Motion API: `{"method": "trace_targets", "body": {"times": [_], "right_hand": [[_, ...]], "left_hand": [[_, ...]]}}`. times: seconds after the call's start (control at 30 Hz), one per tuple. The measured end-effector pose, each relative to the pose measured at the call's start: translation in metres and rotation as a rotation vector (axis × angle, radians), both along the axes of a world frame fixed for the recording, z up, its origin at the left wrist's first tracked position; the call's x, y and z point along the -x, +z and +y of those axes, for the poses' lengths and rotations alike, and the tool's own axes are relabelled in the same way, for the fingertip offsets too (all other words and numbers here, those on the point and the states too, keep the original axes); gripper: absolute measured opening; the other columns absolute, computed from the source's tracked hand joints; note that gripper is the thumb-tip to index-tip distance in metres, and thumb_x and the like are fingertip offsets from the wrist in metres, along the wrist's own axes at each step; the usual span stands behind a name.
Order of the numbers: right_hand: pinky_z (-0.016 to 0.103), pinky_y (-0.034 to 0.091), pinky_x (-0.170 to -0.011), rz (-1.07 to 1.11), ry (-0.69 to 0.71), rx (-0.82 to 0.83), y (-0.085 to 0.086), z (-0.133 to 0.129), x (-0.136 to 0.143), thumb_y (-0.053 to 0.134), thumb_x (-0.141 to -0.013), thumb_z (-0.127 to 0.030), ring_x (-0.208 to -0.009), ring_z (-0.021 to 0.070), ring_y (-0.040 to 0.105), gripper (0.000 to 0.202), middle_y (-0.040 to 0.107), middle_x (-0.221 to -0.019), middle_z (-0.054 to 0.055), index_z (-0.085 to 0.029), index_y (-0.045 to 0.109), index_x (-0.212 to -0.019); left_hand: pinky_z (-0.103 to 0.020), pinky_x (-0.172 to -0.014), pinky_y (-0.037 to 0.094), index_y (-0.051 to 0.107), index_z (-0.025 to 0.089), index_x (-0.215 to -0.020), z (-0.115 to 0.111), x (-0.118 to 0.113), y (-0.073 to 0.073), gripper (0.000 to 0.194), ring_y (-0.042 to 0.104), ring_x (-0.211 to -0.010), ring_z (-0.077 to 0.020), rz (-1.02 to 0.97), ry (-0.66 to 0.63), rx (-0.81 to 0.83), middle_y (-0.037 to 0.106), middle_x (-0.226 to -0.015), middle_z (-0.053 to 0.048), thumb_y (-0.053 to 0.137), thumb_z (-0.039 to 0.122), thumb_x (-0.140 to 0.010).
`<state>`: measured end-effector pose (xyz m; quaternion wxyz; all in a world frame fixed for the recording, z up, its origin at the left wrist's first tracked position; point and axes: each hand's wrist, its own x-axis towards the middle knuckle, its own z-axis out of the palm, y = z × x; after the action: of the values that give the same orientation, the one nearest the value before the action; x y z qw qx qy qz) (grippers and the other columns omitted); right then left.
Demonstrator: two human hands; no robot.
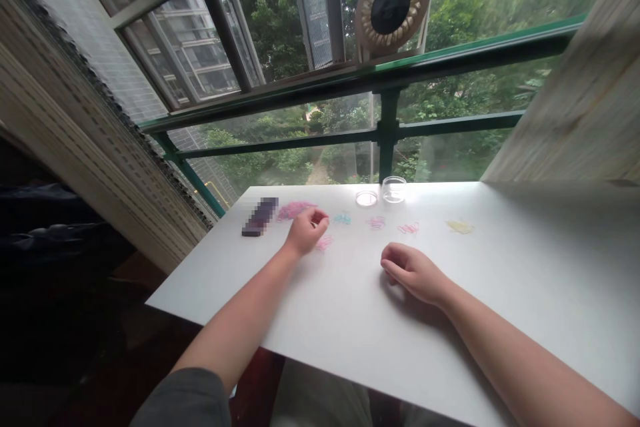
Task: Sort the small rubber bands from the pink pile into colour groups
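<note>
White table (340, 313) supports all small items on one level, presumably to keep them visible and within reach. A fan (393, 3) stands at the window rail, off the work surface. The left hand (306, 230) is curled, thumb toward index finger, just beside the pink pile (293, 211); whether it pinches anything cannot be told. The right hand (413, 270) is loosely curled near the table's middle; no item shows in it, but its inner side is hidden. A dark block (260, 217) lies left of the pile. A transparent jar (395, 197) and shallow dish (367, 204) stand at the far edge, likely to leave the near area free. Yellow (460, 227), violet-pink (377, 222), blue (343, 219) and red-pink clusters (409, 228) lie apart, probably to prevent mixing; a small pink cluster (325, 242) lies beside the left hand.
</note>
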<state>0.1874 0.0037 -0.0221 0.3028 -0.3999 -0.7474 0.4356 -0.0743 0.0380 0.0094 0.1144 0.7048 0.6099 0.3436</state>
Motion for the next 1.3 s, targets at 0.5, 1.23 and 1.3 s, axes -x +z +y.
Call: {"method": "trace_targets", "body": {"times": [0.5, 1.23, 1.3], "right_hand": [[0.024, 0.044, -0.050, 0.285, -0.082, 0.139, -0.003, 0.006, 0.001, 0.055, -0.080, -0.035, -0.053, 0.0105, 0.051, 0.024, 0.052, -0.068, -0.002, -0.019, 0.048, -0.097], [0.022, 0.038, -0.050, 0.223, -0.096, 0.062, 0.002, 0.003, -0.004, 0.055, -0.078, -0.022, -0.053, 0.0094, 0.048, 0.006, 0.052, -0.062, -0.002, -0.017, 0.054, -0.078], [0.023, 0.038, -0.051, 0.222, -0.109, 0.041, 0.001, 0.003, -0.004, 0.055, -0.078, -0.022, -0.054, 0.0094, 0.047, 0.005, 0.052, -0.063, -0.002, -0.017, 0.055, -0.078]], "left_hand": [[-0.025, -0.068, 0.049, 0.065, 0.020, -0.084, -0.022, -0.080, -0.021, 0.011, 0.061, -0.070, -0.0125, -0.267, -0.515, 0.060, 0.070, -0.080, -0.003, 0.058, 0.026, -0.079], [-0.024, -0.064, 0.047, 0.063, 0.017, -0.080, -0.023, -0.078, -0.018, 0.008, 0.059, -0.066, -0.0108, -0.251, -0.507, -0.107, 0.067, -0.073, -0.001, 0.063, 0.022, -0.073], [-0.024, -0.065, 0.047, 0.063, 0.017, -0.081, -0.024, -0.078, -0.018, 0.009, 0.059, -0.067, -0.0111, -0.250, -0.525, -0.107, 0.066, -0.075, -0.002, 0.063, 0.021, -0.073]]}}
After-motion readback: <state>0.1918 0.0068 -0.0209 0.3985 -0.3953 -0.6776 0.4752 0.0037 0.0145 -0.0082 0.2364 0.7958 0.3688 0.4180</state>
